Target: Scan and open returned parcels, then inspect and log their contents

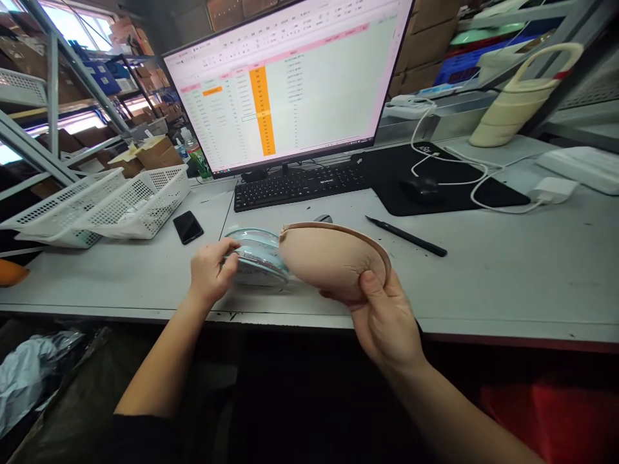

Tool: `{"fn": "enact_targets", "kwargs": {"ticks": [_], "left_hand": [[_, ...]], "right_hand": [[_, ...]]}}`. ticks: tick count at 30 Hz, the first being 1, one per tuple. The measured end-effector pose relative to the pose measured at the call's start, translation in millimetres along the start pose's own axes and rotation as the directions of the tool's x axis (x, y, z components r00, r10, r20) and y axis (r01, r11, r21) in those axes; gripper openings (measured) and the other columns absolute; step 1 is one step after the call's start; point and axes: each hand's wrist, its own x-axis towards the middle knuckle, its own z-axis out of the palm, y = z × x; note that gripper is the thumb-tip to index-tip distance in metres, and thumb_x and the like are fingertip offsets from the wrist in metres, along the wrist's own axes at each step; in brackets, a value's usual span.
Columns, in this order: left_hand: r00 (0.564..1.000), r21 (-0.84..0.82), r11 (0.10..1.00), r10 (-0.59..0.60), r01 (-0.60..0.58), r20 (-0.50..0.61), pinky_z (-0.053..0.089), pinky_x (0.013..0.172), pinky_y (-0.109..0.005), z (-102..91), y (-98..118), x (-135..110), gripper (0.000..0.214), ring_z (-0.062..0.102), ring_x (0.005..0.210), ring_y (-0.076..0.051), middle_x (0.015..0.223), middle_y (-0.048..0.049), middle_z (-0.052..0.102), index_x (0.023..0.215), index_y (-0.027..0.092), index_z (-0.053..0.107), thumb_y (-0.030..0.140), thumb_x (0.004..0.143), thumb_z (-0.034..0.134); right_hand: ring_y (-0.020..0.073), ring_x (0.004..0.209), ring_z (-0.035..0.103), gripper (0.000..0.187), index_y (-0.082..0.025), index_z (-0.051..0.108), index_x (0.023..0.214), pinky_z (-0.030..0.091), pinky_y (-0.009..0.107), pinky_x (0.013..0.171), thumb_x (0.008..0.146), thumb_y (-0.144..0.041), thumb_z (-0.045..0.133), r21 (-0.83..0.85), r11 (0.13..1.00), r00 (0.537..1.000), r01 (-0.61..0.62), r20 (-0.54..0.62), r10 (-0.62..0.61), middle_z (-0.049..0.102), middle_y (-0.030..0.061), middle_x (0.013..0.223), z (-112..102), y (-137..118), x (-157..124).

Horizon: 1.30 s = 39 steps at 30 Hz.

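My right hand [387,316] grips a beige padded cup [326,258], shaped like a bra cup, with the thumb on its smooth outer face and the fingers behind it. A darker rim runs along its top edge, and small creases show near my thumb. My left hand [213,270] pinches the left end of a clear plastic pouch [258,258] with light teal edging, its fingers closed. The pouch's right end meets or passes behind the cup; I cannot tell which. Both things are above the desk's front edge.
A monitor [290,90] and black keyboard [304,183] stand behind my hands. A phone [188,227] and white perforated baskets [140,206] are at left. To the right are a black pen [406,236], a mouse [420,189], white cables and a cream tumbler [515,109].
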Motion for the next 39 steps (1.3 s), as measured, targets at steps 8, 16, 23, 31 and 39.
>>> {"fn": "enact_targets", "kwargs": {"ticks": [8,16,23,31,39], "left_hand": [[0.960,-0.255,0.966,0.114,-0.047,0.254,0.017,0.121,-0.050,-6.4,10.6,6.1,0.042,0.062,0.077,-0.020,0.081,-0.0003,0.070,0.080,0.021,0.068,0.059,0.089,0.053],[0.973,-0.370,0.921,0.185,-0.122,0.140,0.038,0.102,-0.044,-2.2,26.7,5.6,0.047,0.051,0.063,-0.016,0.062,0.0029,0.057,0.065,0.019,0.058,0.062,0.075,0.076],[0.994,-0.492,0.864,0.109,-0.108,-0.028,0.046,0.072,-0.029,5.7,20.9,0.0,0.037,0.058,0.077,-0.018,0.082,-0.0030,0.064,0.083,0.020,0.074,0.056,0.073,0.081],[0.997,-0.742,0.669,-0.082,0.047,-0.011,0.053,0.082,-0.033,22.8,10.2,-2.3,0.035,0.068,0.084,-0.020,0.088,-0.0062,0.074,0.102,0.024,0.079,0.039,0.071,0.087],[0.802,-0.982,0.186,-0.591,0.031,-0.086,0.057,0.092,-0.038,23.8,-6.8,12.8,0.030,0.063,0.067,-0.011,0.074,0.0022,0.065,0.092,0.025,0.073,0.037,0.068,0.085]], "right_hand": [[0.0228,0.127,0.059,0.036,-0.035,0.063,0.134,0.048,0.040,0.111,0.098,-0.035,0.059,-0.504,0.799,0.943,0.327,0.232,-0.239,0.065,-0.0022,0.134,-4.5,-29.9,7.1],[0.0225,0.123,0.061,0.044,-0.028,0.052,0.144,0.052,0.039,0.103,0.101,-0.024,0.045,-0.682,0.484,0.818,0.549,0.559,-0.140,0.058,0.0040,0.143,24.5,-29.7,12.0],[0.0246,0.097,0.067,0.028,-0.018,0.063,0.118,0.052,0.035,0.073,0.100,-0.035,0.049,-0.758,0.231,0.793,0.610,0.587,-0.165,0.068,0.0104,0.107,21.1,-35.9,21.5],[0.0140,0.066,0.061,0.009,-0.020,0.066,0.084,0.038,0.025,0.062,0.091,-0.023,0.063,-0.809,0.362,0.867,0.464,0.498,0.001,0.071,-0.0006,0.077,26.3,-27.0,31.1],[0.0191,0.073,0.063,0.013,-0.024,0.071,0.091,0.029,0.028,0.059,0.093,-0.027,0.059,-0.867,0.002,0.832,0.499,0.480,0.277,0.073,0.0015,0.082,42.4,-37.4,49.0]]}}
